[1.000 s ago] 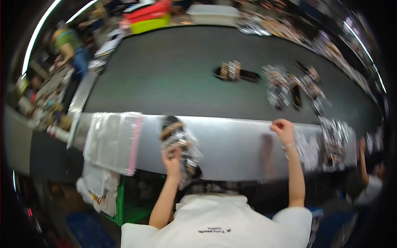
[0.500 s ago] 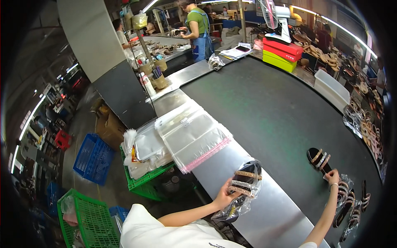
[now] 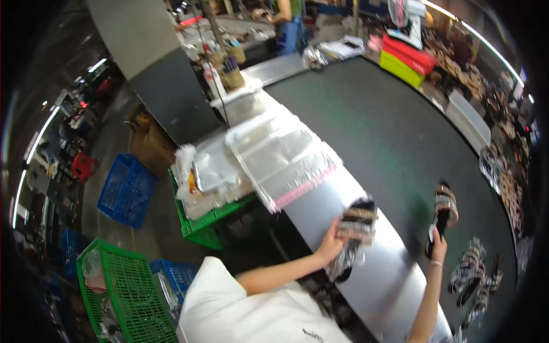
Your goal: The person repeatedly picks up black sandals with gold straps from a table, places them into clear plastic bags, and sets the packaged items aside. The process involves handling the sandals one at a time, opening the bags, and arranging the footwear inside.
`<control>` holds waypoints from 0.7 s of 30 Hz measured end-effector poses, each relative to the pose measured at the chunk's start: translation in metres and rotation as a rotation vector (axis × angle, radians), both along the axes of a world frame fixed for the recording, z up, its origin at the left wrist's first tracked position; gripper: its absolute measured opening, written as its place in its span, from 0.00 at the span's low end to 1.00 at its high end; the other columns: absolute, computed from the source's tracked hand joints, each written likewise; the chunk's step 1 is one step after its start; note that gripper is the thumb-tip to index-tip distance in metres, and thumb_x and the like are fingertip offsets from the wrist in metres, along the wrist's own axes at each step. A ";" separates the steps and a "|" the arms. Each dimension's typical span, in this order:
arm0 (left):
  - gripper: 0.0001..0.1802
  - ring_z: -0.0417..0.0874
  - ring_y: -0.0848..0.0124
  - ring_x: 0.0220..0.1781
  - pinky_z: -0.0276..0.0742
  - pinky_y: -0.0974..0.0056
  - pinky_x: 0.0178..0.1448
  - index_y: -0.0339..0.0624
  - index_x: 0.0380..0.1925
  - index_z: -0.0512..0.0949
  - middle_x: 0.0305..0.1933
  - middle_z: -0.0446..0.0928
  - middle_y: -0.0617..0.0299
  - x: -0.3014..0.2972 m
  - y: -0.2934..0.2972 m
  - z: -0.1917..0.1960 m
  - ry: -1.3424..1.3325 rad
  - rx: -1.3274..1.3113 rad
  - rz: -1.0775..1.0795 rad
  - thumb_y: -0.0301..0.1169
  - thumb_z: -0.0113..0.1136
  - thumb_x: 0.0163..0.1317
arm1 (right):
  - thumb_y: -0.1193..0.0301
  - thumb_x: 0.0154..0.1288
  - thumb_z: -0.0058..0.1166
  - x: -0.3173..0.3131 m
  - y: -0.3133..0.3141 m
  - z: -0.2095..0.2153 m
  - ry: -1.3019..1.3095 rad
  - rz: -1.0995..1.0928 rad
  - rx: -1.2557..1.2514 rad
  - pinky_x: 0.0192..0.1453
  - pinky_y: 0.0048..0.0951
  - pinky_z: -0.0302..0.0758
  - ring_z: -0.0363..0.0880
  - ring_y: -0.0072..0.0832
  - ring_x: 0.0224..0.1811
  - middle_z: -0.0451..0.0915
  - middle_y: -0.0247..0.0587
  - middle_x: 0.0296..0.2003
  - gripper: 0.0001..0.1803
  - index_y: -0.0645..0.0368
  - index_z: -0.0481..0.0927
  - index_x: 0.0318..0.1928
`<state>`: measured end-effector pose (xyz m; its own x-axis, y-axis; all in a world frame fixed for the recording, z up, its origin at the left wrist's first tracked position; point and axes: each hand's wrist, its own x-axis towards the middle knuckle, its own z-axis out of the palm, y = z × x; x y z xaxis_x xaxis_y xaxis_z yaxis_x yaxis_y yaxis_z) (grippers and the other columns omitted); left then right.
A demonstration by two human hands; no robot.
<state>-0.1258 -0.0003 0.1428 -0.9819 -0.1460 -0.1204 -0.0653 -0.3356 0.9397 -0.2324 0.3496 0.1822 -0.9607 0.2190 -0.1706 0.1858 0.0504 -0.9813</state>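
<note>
My left hand (image 3: pixel 331 243) is closed on a bagged sandal (image 3: pixel 359 226), dark with glittery straps and wrapped in clear plastic, held over the metal edge strip (image 3: pixel 320 214). A second, unwrapped sandal (image 3: pixel 444 207) with sparkling straps is in my right hand (image 3: pixel 438 247), gripped by its heel end above the black belt (image 3: pixel 366 126). Motion blurs both sandals somewhat. Several more strappy sandals (image 3: pixel 473 274), some apparently in plastic, lie on the belt to the right of my right hand.
Flat clear bags (image 3: pixel 280 160) with a pink edge lie left of the belt, partly over a green crate (image 3: pixel 200 231). Blue (image 3: pixel 127 188) and green (image 3: pixel 123 286) baskets stand on the floor. A grey pillar (image 3: pixel 177 106) rises behind. Across the belt are shoe boxes (image 3: pixel 403 63) and a white bin (image 3: pixel 469 120).
My right hand has lifted the unwrapped sandal off the belt and brought it nearer my left hand. My left hand keeps hold of the bagged sandal. The whole view has shifted slightly.
</note>
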 end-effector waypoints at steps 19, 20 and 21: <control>0.15 0.82 0.64 0.43 0.74 0.62 0.52 0.38 0.46 0.74 0.40 0.81 0.54 -0.091 -0.226 0.086 0.403 -0.965 -0.037 0.36 0.50 0.65 | 0.65 0.56 0.63 0.063 -0.292 0.065 0.248 0.509 -0.167 0.39 0.23 0.74 0.77 0.21 0.36 0.79 0.38 0.37 0.27 0.64 0.70 0.52; 0.15 0.81 0.61 0.45 0.74 0.62 0.52 0.38 0.47 0.73 0.42 0.80 0.54 -0.098 -0.235 0.065 0.299 -1.021 -0.127 0.35 0.52 0.65 | 0.61 0.54 0.64 0.057 -0.294 0.056 0.219 0.541 0.123 0.40 0.27 0.74 0.79 0.27 0.36 0.80 0.44 0.36 0.29 0.64 0.70 0.51; 0.14 0.81 0.59 0.46 0.74 0.62 0.51 0.39 0.47 0.72 0.43 0.80 0.54 -0.104 -0.241 0.040 0.188 -1.072 -0.219 0.33 0.53 0.64 | 0.56 0.52 0.64 0.053 -0.295 0.048 0.178 0.565 0.413 0.41 0.30 0.75 0.80 0.33 0.36 0.80 0.49 0.35 0.32 0.65 0.70 0.50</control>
